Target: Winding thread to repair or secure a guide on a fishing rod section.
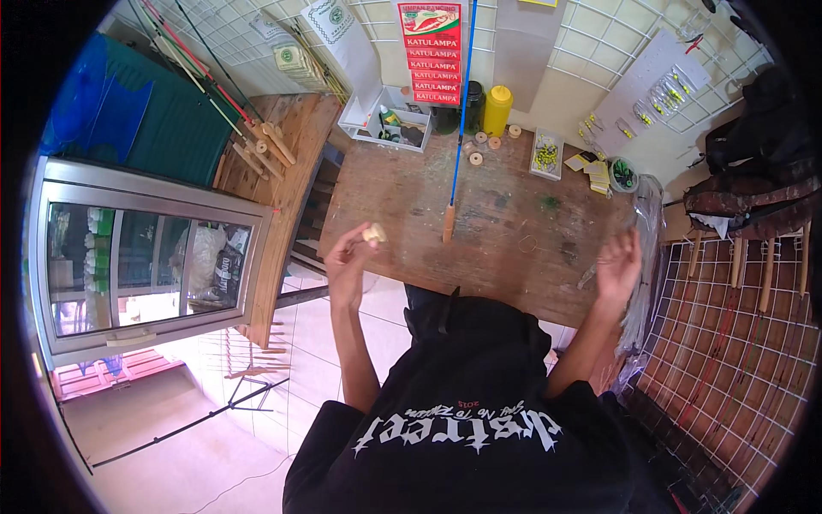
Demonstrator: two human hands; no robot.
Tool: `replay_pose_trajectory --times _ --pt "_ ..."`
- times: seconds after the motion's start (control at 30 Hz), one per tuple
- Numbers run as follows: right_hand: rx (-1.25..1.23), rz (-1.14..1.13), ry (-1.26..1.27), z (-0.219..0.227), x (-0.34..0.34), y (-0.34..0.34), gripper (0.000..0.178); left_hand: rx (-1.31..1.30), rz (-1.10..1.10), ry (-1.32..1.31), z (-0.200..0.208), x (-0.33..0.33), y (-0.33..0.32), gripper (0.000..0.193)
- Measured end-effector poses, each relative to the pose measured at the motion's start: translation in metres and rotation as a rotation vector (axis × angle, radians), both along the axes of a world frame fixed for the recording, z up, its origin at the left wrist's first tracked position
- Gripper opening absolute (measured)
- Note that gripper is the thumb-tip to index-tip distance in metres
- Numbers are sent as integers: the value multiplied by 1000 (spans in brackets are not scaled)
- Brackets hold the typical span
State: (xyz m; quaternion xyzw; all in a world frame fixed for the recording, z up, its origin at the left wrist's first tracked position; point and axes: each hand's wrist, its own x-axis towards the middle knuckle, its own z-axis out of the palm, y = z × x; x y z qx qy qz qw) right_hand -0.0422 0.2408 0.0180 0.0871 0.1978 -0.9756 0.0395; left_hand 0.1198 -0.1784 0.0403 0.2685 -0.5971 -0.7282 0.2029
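Note:
My left hand is raised at the left edge of the wooden table, its fingers closed on a small pale thread spool. On the right, my right hand is held up over the table's right side, fingers stretched upward and nothing visible in them. Between the hands, a blue fishing rod with a wooden handle points away from me. Several more small spools stand beyond the handle. Whether a thin line runs between my hands is too fine to tell.
At the back are a white tray of small items, a yellow squeeze bottle, a white box of yellow-green pieces and a round tub. A glass-fronted cabinet stands left. Clear plastic hangs along the right edge.

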Motion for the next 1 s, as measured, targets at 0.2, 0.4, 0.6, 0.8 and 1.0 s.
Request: replay_pose_trajectory --times 0.2,0.4,0.6,0.8,1.0 --pt "955 477 368 55 50 -146 35 40 -437 50 25 -21 41 39" --pt "894 935 529 28 66 -184 27 19 -501 40 38 -21 42 42" --pt "880 954 472 50 54 -153 25 -10 -388 -3 33 -7 20 41" --pt "426 619 20 44 34 -130 24 12 -356 25 43 1 6 41" --pt "846 489 87 35 31 -121 20 17 -243 9 42 1 -16 41"
